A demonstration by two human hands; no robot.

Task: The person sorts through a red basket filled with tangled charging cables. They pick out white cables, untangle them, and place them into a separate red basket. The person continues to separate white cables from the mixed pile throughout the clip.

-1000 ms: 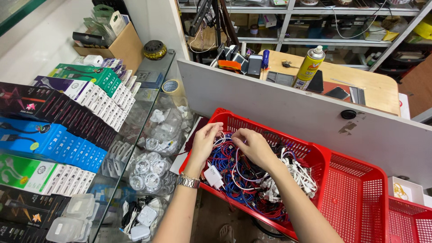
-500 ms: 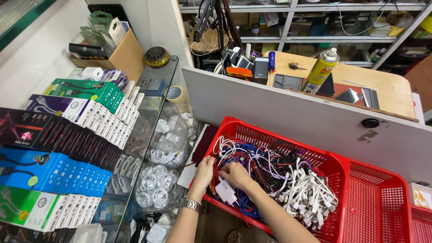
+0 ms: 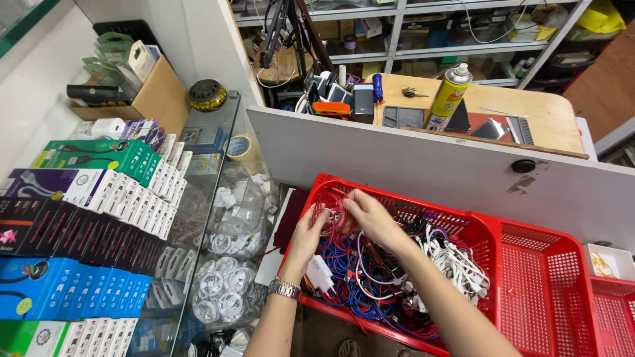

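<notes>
- Over the near-left corner of the red plastic mesh basket (image 3: 486,228) I see both bare hands meeting; the right hand (image 3: 369,215) has its fingers pressed together on a small coil of red cable (image 3: 333,217), pinching it from above
- the left hand (image 3: 307,237) rises from below with a metal wristwatch (image 3: 284,288) on its wrist; its fingers curl up to the same red coil, touching it from the left side, though I cannot tell how firmly they close
- just under the left palm lies a white plug adapter (image 3: 320,272), resting on the heap
- the basket holds a tangled heap of blue, red and white charging cables (image 3: 370,284); a thick bunch of white cables (image 3: 456,264) lies toward its right wall
- beside it on the right stands a second red mesh basket (image 3: 562,291)
- left of the hands, a glass counter (image 3: 228,165) carries rows of boxed accessories (image 3: 99,218); behind the white partition (image 3: 410,158) a yellow spray can (image 3: 450,92) stands upright on a wooden desk (image 3: 549,119)
</notes>
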